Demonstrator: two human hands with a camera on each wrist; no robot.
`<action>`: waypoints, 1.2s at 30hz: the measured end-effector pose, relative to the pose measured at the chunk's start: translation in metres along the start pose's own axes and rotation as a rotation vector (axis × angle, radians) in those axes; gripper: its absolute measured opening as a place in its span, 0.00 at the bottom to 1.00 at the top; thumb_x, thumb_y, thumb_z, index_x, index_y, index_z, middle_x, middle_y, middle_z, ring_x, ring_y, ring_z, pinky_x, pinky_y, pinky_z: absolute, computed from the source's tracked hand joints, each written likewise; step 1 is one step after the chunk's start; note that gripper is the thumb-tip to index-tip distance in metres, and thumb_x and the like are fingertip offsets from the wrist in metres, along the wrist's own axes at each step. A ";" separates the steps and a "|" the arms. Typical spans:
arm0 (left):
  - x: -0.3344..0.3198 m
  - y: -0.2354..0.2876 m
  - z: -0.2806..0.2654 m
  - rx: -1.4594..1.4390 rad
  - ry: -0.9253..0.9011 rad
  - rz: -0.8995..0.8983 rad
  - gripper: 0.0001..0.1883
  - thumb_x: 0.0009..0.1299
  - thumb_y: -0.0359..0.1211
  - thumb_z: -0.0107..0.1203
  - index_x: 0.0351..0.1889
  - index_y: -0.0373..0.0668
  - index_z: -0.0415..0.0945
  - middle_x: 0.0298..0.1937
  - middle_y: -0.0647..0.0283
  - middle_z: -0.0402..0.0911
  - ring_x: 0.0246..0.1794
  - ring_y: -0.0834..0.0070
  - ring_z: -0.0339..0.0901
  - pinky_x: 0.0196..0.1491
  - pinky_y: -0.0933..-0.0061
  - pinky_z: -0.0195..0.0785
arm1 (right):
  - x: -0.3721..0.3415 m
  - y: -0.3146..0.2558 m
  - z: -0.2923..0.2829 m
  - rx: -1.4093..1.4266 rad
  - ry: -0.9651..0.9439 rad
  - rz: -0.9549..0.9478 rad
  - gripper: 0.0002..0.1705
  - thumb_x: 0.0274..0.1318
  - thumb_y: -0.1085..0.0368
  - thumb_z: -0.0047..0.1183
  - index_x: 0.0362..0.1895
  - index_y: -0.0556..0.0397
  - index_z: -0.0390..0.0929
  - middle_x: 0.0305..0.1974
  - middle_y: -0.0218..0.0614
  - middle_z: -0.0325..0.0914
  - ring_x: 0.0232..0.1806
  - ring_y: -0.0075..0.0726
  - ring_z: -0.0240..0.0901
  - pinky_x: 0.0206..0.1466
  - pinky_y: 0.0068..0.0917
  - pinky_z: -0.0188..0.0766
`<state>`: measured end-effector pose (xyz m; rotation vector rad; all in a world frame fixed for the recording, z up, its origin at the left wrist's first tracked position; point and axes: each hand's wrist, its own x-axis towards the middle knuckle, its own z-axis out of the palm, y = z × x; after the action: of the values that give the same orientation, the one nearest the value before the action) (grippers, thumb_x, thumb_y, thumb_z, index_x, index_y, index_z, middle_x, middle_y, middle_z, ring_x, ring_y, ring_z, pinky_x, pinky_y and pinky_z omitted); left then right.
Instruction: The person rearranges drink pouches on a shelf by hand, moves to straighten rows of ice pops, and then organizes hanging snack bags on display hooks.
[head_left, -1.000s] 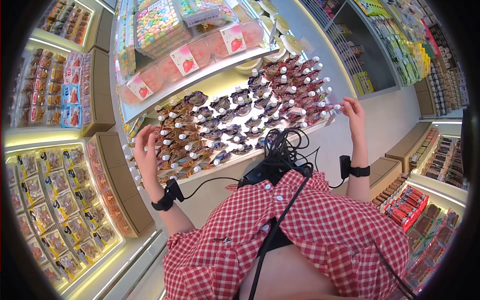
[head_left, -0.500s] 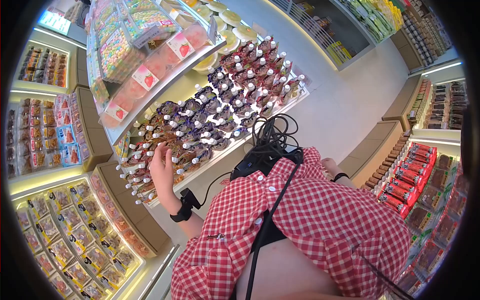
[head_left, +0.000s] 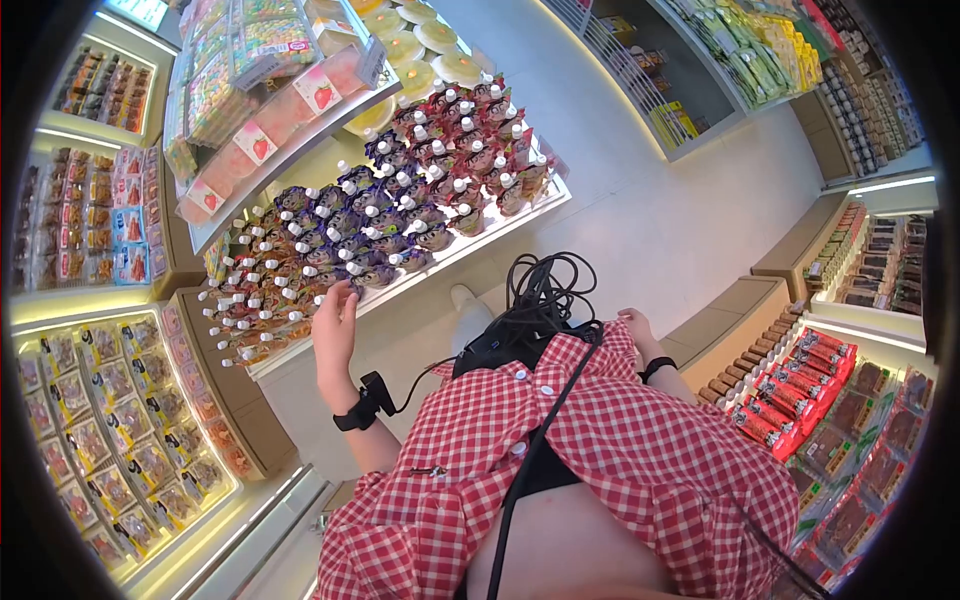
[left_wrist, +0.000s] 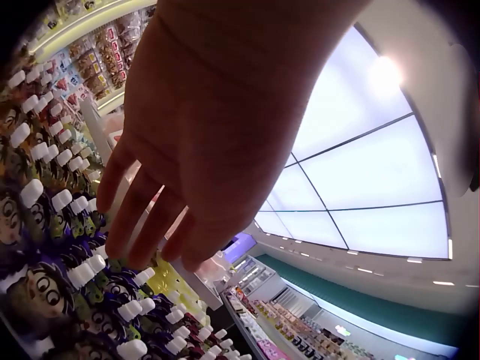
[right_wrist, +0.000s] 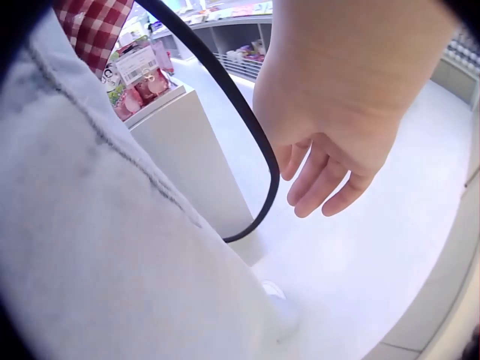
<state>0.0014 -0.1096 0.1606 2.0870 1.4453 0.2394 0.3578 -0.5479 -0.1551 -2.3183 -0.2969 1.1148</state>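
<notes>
The left hand (head_left: 334, 338) is at the front edge of a display of white-capped pouches (head_left: 392, 207), its fingers relaxed and holding nothing. In the left wrist view that hand (left_wrist: 202, 142) hangs palm-side to the camera, fingers spread loosely beside the white caps (left_wrist: 80, 271); whether it touches one I cannot tell. The right hand (head_left: 636, 325) hangs low at the person's side in the head view, partly hidden by the checked shirt (head_left: 600, 420). The right wrist view shows this hand (right_wrist: 330, 142) empty, fingers loosely bent above the pale floor (right_wrist: 352, 255).
Boxed sweets (head_left: 262, 142) stand on a raised shelf behind the pouches. Lit shelves of packets (head_left: 110, 430) line the left, and red packets (head_left: 795, 385) the right. Grey floor (head_left: 610, 230) runs between the displays. A black cable (head_left: 540, 440) hangs down the person's front.
The right hand has dropped from the pouches' right end to the person's side. The left hand has moved right relative to the pouches, and the display has shifted left in view.
</notes>
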 end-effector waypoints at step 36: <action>-0.366 -0.369 -0.099 -0.103 0.095 -0.468 0.15 0.65 0.36 0.51 0.49 0.43 0.72 0.39 0.57 0.81 0.39 0.62 0.78 0.41 0.66 0.71 | -0.139 -0.203 0.304 -0.648 -0.624 -0.287 0.15 0.48 0.65 0.53 0.42 0.55 0.75 0.32 0.39 0.79 0.27 0.35 0.77 0.29 0.29 0.71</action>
<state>-0.4833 -0.3148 0.1010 1.6172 1.8857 0.2215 0.0423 -0.3230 -0.1050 -2.2417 -1.3475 1.7479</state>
